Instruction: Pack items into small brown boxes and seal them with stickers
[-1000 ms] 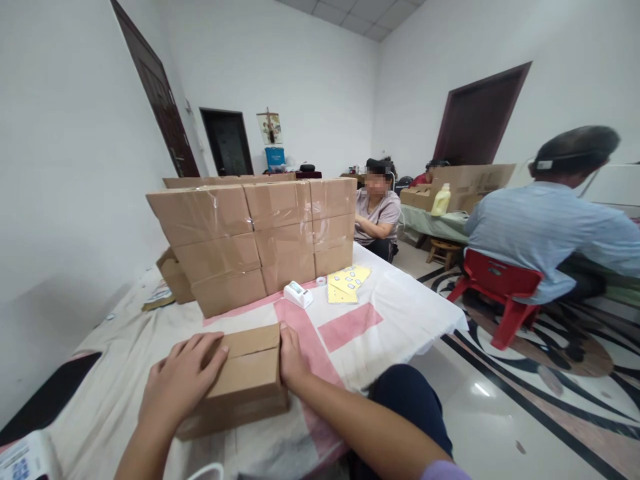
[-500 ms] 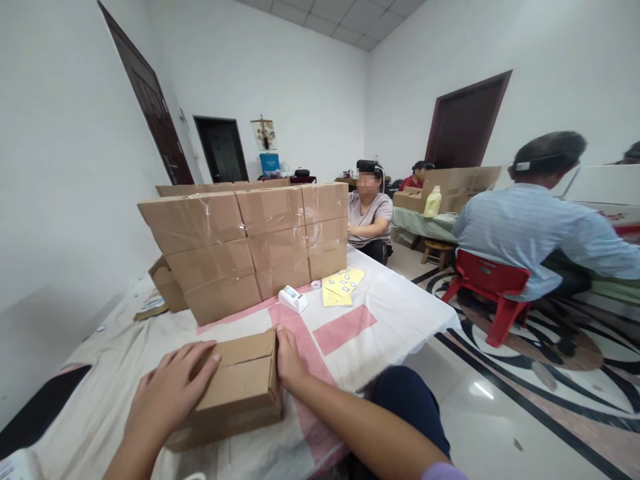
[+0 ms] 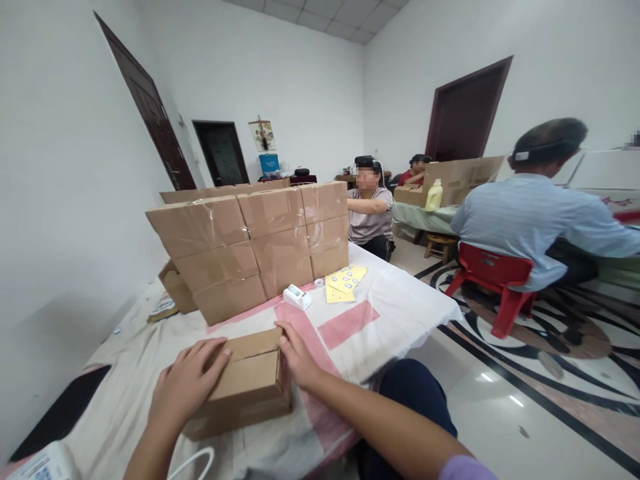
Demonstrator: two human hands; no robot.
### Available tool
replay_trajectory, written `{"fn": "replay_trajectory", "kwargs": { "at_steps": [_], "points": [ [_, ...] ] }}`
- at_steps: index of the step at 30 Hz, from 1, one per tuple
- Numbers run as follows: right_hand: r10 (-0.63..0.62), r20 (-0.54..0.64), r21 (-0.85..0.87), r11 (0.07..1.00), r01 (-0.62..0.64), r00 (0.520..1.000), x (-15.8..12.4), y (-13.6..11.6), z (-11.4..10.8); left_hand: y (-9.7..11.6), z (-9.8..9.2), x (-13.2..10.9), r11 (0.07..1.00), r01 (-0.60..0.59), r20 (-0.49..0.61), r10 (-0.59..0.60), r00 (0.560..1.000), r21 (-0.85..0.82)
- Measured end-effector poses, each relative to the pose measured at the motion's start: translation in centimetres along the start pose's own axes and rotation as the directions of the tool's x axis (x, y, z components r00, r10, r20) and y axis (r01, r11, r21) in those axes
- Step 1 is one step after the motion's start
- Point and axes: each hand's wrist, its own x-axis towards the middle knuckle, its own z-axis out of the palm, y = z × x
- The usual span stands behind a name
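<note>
A closed cardboard box [image 3: 245, 390] lies on the cloth-covered table right in front of me, a seam running across its top. My left hand [image 3: 190, 377] grips its left side, with the thumb resting on the top. At the right end, my right hand [image 3: 299, 357] presses against the side, its fingertips at the top edge. Both hands hold the box between them. Beyond it stand a small white device [image 3: 297, 297], a little roll of tape [image 3: 319, 283] and a yellow patterned sheet [image 3: 344, 285].
A taped stack of cardboard boxes [image 3: 227, 250] rises behind my box. An open carton [image 3: 177, 287] is left of it. A black panel [image 3: 63, 413] and a white bottle-like object [image 3: 47, 463] lie near left. Co-workers sit beyond, one on a red chair [image 3: 493, 273].
My view has shifted slightly, so the table things appear a little further right. Both hands stay on the box. The person across the table has raised a forearm a little.
</note>
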Motion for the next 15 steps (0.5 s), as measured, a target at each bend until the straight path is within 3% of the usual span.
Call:
{"fn": "replay_trajectory", "kwargs": {
  "at_steps": [2, 5, 8, 11, 13, 15],
  "points": [
    [-0.132, 0.215, -0.090, 0.984, 0.154, 0.968, -1.2, -0.1, -1.4, 0.1, -0.1, -0.1, 1.000, -0.004, 0.002, 0.004, 1.000, 0.005],
    [-0.161, 0.436, -0.248, 0.924, 0.290, 0.886, -2.4, -0.1, -2.6, 0.0, -0.2, -0.5, 0.999, -0.028, 0.010, 0.028, 1.000, 0.020],
    [-0.142, 0.450, -0.344, 0.883, 0.318, 0.882, -2.8, -0.6, -2.9, 0.0, -0.2, -1.1, 0.998, -0.055, -0.005, 0.055, 0.998, 0.017],
    [-0.198, 0.439, -0.387, 0.839, 0.383, 0.876, -2.9, -2.9, -3.8, 0.1, 0.0, -2.1, 0.990, -0.130, -0.078, 0.126, 0.989, -0.048],
    [-0.254, 0.426, -0.427, 0.790, 0.441, 0.868, -2.8, -5.5, -5.7, 0.1, 0.6, -3.0, 0.972, -0.220, -0.201, 0.200, 0.959, -0.085],
    [-0.308, 0.317, -0.505, 0.746, 0.434, 0.897, -2.7, -8.1, -9.3, -0.1, 2.1, -4.0, 0.957, -0.271, -0.337, 0.222, 0.915, -0.106]
  ]
}}
